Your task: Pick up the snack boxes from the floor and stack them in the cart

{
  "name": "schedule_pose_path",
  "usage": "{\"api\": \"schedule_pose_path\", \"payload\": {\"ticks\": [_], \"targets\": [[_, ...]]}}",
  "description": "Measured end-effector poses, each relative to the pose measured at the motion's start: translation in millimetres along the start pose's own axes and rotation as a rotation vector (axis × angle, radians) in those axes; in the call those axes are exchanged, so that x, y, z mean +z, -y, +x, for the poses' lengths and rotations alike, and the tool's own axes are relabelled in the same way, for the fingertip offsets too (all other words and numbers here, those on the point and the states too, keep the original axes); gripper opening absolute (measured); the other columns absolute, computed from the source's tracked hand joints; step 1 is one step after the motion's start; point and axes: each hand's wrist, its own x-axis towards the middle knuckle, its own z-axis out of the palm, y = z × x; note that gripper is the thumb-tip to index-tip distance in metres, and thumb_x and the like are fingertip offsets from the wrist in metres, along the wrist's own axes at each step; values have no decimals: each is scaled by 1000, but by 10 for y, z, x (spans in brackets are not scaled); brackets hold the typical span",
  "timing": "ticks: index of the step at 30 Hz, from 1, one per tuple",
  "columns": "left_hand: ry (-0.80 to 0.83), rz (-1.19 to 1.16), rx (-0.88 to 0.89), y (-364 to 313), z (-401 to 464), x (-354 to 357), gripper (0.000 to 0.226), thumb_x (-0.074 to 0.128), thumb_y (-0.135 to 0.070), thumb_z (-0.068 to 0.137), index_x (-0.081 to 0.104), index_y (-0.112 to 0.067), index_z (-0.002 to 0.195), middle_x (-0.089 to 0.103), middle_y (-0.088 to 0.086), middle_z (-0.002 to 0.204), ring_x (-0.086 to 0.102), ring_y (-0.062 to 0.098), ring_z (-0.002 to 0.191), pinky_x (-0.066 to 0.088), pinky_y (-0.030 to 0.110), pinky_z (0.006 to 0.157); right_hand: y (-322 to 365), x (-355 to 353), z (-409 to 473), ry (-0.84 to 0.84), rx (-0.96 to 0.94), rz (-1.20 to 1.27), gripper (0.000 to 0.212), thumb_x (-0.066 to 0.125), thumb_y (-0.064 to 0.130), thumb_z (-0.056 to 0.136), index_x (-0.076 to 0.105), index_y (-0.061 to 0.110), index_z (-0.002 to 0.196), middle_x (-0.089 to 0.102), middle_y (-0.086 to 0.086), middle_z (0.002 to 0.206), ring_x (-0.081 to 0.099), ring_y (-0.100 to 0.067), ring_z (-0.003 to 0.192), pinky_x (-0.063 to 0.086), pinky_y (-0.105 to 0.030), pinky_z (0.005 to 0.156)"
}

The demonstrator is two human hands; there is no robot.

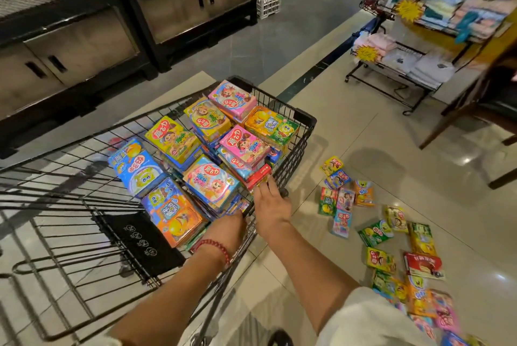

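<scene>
Roughly half the job looks done, judging by the single head view. Your black wire shopping cart (pixel 303 122) already carries two rows of bright cardboard snack boxes (pixel 212 147), stacked several deep and filling its front half; the rear half of the cart, toward the handle, is bare wire over a black fold-down seat flap (pixel 140 239).

Beside the cart's right wall, on the pale glossy tile floor (pixel 391 144), plenty remains: a loose scatter of small coloured snack boxes on the floor (pixel 391 234) runs from near the cart's front corner back toward your knee, lying flat and overlapping, well over a dozen as far as I can count.

Your right hand (pixel 272 206) reaches over the cart's right wall, fingers stretched forward and lightly curled against a red cardboard box (pixel 258 178) wedged at the edge of the stacks; whether you grip it or only nudge it into place I cannot tell. Your left hand (pixel 228 229), with a red bead bracelet (pixel 215 247) at the wrist, is inside the cart by the same wall, its fingers hidden behind the nearest stack, so I cannot tell whether it is holding anything.

What is left, I judge, is to seat this red box and then go back down for the floor pile, building into the cart's empty rear half.
</scene>
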Motion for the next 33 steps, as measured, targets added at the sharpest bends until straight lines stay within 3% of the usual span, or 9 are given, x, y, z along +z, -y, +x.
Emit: {"api": "schedule_pose_path", "payload": {"ticks": [4, 9, 13, 17, 21, 28, 33], "targets": [[11, 19, 28, -216, 305, -121, 27, 32, -29, 103, 47, -10, 115, 64, 6, 95, 57, 20, 76, 45, 28, 67, -272, -87, 212, -2, 42, 26, 88, 67, 26, 83, 8, 11, 147, 3, -7, 156, -13, -24, 145, 43, -41, 100], [33, 45, 62, -453, 670, -307, 32, 28, -31, 103, 45, -5, 114, 63, 14, 101, 62, 31, 91, 39, 33, 67, -587, -158, 488, -29, 82, 81, 85, 65, 23, 84, 7, 11, 146, 2, -5, 155, -14, -22, 145, 45, -40, 96], [23, 76, 71, -627, 959, -451, 32, 29, -32, 103, 44, -7, 115, 63, 11, 100, 59, 27, 84, 39, 31, 66, -799, -242, 729, -25, 120, 105, 88, 65, 25, 84, 6, 12, 147, 1, -5, 155, -16, -22, 145, 45, -39, 96], [6, 124, 129, -767, 1230, -602, 32, 28, -31, 104, 43, -6, 117, 63, 12, 101, 61, 28, 91, 38, 29, 66, -996, -331, 967, -41, 154, 143, 85, 63, 22, 85, 6, 12, 147, 0, -4, 156, -17, -22, 145, 45, -40, 95], [6, 121, 174, -866, 1546, -757, 30, 30, -29, 104, 43, -5, 118, 61, 10, 95, 53, 21, 77, 37, 27, 66, -1173, -452, 1231, -35, 190, 160, 89, 63, 20, 84, 2, 11, 148, -4, -4, 156, -18, -22, 144, 45, -42, 97], [75, -45, 71, -1052, 2166, -1012, 30, 29, -26, 103, 44, -5, 118, 61, 16, 112, 58, 28, 96, 41, 33, 75, -1466, -704, 1706, -58, 251, 191, 70, 49, 11, 92, 7, 14, 148, -5, 1, 158, -21, -18, 144, 43, -39, 96], [43, 65, 196, -1155, 2521, -1198, 25, 34, -22, 103, 45, -6, 118, 63, 15, 112, 61, 27, 99, 40, 28, 73, -1635, -881, 1989, -48, 304, 227, 76, 53, 18, 93, 3, 14, 149, -8, 2, 158, -22, -18, 143, 41, -40, 97]]}}
